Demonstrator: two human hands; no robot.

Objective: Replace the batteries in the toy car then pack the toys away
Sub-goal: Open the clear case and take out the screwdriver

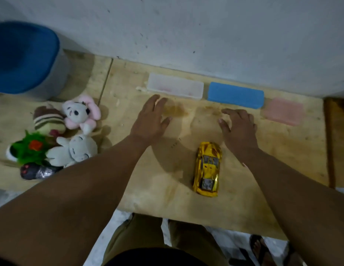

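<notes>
Both hands empty, fingers loose over the plywood table (282, 150): shiny yellow plastic toy car (207, 168) lies lengthwise twd me, just behind my right hand (238, 127), left hand (150, 120) farther off

Dim, flat indoor light; soft shadows fall under both forearms onto the pale plywood surface (244, 189). Motion blur throughout, edges bowed by wide-angle distortion.
</notes>
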